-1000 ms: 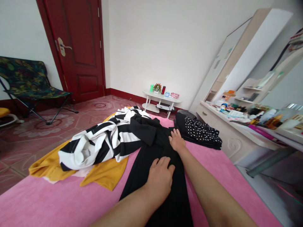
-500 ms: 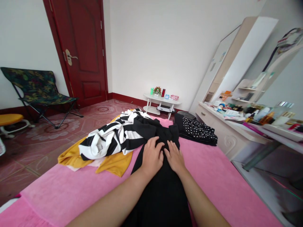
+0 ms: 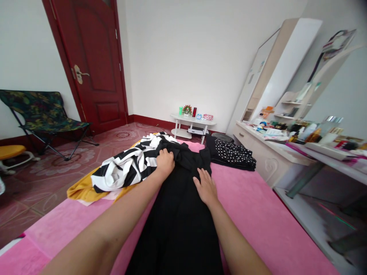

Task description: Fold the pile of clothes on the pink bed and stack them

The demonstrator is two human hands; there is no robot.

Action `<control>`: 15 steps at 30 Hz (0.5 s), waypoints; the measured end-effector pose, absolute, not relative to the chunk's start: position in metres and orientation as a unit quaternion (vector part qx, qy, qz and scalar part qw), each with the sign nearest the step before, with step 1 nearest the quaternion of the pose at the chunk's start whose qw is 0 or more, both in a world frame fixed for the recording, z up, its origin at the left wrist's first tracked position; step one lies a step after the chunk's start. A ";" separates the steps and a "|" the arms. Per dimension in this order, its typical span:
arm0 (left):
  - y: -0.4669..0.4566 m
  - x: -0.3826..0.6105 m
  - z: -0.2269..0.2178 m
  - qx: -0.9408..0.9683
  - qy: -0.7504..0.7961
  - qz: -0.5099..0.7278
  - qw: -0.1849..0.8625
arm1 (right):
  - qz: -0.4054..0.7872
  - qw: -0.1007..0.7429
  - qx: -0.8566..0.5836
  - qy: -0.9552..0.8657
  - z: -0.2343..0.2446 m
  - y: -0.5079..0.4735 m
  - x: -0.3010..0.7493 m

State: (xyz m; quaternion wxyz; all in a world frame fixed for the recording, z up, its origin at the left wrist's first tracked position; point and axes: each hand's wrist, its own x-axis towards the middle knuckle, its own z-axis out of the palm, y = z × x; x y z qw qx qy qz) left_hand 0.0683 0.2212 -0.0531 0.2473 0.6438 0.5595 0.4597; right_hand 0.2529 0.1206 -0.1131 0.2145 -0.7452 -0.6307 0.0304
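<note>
A long black garment point(image 3: 177, 221) lies spread along the pink bed cover point(image 3: 258, 214) in front of me. My left hand point(image 3: 164, 162) is closed on the bunched black cloth at the garment's far end, beside a black-and-white striped garment point(image 3: 126, 168). My right hand point(image 3: 205, 187) lies flat on the black garment with its fingers stretched out. A yellow cloth point(image 3: 82, 189) shows under the striped one. A folded black piece with white dots point(image 3: 232, 154) rests at the far right of the bed.
A dressing table point(image 3: 275, 152) crowded with bottles stands on the right. A small white table point(image 3: 192, 124) is at the far wall, with a red door point(image 3: 91, 65) and a folding chair point(image 3: 40, 114) on the left, over tiled floor.
My left hand has moved forward and left and closed on the bunched black cloth. My right hand stayed flat on the garment, a little nearer to me.
</note>
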 end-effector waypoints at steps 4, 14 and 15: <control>0.243 0.049 -0.024 0.562 0.527 0.517 0.372 | 0.035 0.229 -0.742 -0.629 -0.113 0.120 0.254; 0.254 0.016 0.073 0.262 0.160 0.655 0.690 | 0.050 0.276 -0.730 -0.623 -0.113 0.120 0.256; 0.247 0.017 0.080 0.274 0.128 0.648 0.699 | 0.050 0.293 -0.724 -0.623 -0.113 0.120 0.258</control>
